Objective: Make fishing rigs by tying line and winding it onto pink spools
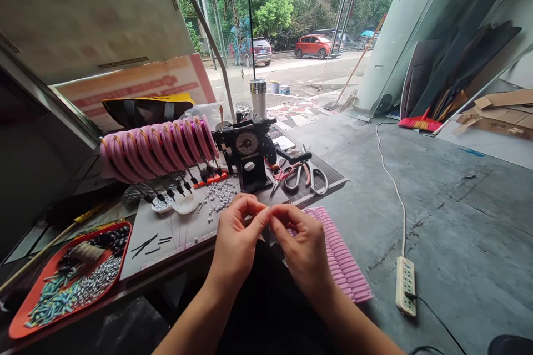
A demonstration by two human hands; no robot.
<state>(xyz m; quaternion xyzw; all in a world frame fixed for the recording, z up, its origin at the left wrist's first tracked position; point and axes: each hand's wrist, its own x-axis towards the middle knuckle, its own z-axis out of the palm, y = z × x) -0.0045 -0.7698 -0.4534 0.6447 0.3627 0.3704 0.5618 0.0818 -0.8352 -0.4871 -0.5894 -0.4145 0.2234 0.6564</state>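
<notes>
My left hand (241, 227) and my right hand (302, 238) meet above my lap, thumbs and fingertips pinched together. Whatever lies between the fingertips is too small or hidden to make out. Just beyond them, grey-white beads (222, 195) lie scattered on a pale work board (137, 247), with white dishes (185, 203) and short black sticks (145, 245). A row of pink coils (156, 150) hangs from a black hand-cranked winder (247, 150) with a round dial. Under my right hand is a bundle of pink ribbed strips (339, 255).
An orange tray (122, 252) of sorted small parts stands at the left. Scissors (318, 177) and pliers (293, 175) lie beside the winder. A metal tumbler (259, 97) stands behind it. On the floor to the right are a power strip (406, 285) and its cable.
</notes>
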